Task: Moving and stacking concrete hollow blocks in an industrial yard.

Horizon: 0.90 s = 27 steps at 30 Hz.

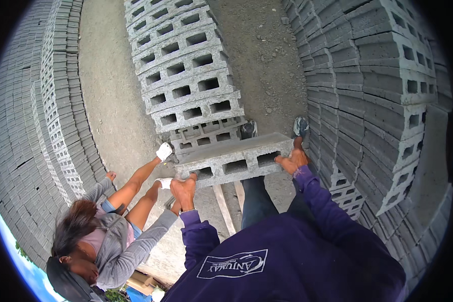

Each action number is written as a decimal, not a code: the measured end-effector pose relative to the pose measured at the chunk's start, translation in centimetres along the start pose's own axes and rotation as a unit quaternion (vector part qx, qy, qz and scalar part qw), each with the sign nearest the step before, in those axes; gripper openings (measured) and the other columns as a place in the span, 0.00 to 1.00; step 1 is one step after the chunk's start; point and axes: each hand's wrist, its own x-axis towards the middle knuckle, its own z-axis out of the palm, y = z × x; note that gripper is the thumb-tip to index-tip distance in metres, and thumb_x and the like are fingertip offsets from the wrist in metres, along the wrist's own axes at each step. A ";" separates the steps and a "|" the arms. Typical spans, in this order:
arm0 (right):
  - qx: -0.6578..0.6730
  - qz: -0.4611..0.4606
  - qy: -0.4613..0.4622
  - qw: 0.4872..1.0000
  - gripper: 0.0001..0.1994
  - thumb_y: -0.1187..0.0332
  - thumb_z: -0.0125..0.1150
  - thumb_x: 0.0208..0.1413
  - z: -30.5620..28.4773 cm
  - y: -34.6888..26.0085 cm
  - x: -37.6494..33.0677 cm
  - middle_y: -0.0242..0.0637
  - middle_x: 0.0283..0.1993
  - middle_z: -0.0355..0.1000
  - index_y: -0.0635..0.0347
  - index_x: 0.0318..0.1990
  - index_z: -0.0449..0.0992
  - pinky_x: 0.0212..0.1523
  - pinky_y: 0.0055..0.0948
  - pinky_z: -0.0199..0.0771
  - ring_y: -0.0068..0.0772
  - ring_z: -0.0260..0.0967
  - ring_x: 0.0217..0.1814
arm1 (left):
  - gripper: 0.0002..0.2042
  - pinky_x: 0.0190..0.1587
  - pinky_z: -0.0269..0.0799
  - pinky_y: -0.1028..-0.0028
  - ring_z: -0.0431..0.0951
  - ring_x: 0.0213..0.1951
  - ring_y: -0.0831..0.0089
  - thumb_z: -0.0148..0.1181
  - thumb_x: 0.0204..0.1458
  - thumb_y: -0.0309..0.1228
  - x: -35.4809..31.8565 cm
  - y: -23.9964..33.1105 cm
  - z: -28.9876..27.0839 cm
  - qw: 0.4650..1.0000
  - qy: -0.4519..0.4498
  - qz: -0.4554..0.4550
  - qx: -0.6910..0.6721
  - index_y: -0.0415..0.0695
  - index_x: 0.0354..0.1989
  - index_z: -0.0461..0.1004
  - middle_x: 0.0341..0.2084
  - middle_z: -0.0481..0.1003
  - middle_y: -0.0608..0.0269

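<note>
A grey concrete hollow block with three openings along its face hangs level in front of my body. My left hand grips its left end, with fingers at the left opening. At the opposite end, my right hand is closed around the block near the right opening. Just beyond it runs a long row of similar hollow blocks, their openings facing up. The block partly covers the near end of that row.
Tall stacks of blocks rise close on my right, more stacks on the left. A person in a grey jacket is beside my left arm. Wooden strips lie below the block. Dirt ground runs between rows.
</note>
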 end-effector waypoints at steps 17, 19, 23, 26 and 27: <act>0.353 0.056 0.311 0.881 0.18 0.61 0.69 0.40 -30.9 11.2 -35.3 0.42 0.18 0.72 0.73 0.25 0.77 0.24 0.31 0.68 0.30 0.69 0.19 | 0.12 0.25 0.68 0.61 0.71 0.15 0.55 0.64 0.37 0.33 -24.6 38.9 -19.7 0.819 0.012 0.566 -0.096 0.34 0.20 0.73 0.12 0.71 0.45; 0.426 0.042 0.379 0.820 0.17 0.63 0.69 0.40 -31.7 13.8 -35.9 0.36 0.17 0.69 0.73 0.24 0.76 0.22 0.28 0.64 0.22 0.64 0.19 | 0.14 0.25 0.68 0.60 0.70 0.14 0.53 0.64 0.37 0.34 -27.8 44.5 -19.0 0.757 0.014 0.645 -0.106 0.34 0.18 0.71 0.10 0.69 0.47; 0.387 0.115 0.481 0.778 0.17 0.63 0.69 0.41 -32.9 19.0 -35.9 0.31 0.16 0.66 0.71 0.21 0.74 0.21 0.28 0.60 0.22 0.57 0.18 | 0.17 0.25 0.67 0.63 0.66 0.14 0.63 0.65 0.36 0.37 -34.7 53.3 -15.9 0.701 -0.064 0.708 -0.048 0.32 0.21 0.73 0.11 0.68 0.48; 0.418 0.132 0.526 0.729 0.21 0.60 0.72 0.40 -34.3 21.9 -34.3 0.30 0.16 0.62 0.70 0.17 0.70 0.22 0.30 0.58 0.24 0.54 0.19 | 0.18 0.25 0.66 0.62 0.67 0.14 0.60 0.66 0.35 0.39 -37.8 57.7 -11.9 0.685 -0.073 0.724 -0.036 0.32 0.19 0.72 0.09 0.66 0.49; 0.413 0.153 0.528 0.727 0.22 0.59 0.73 0.39 -34.2 23.5 -33.6 0.30 0.16 0.61 0.70 0.17 0.69 0.22 0.31 0.57 0.24 0.54 0.20 | 0.18 0.27 0.68 0.59 0.70 0.17 0.51 0.65 0.34 0.38 -38.8 59.0 -10.4 0.677 -0.095 0.730 -0.022 0.32 0.17 0.72 0.11 0.68 0.45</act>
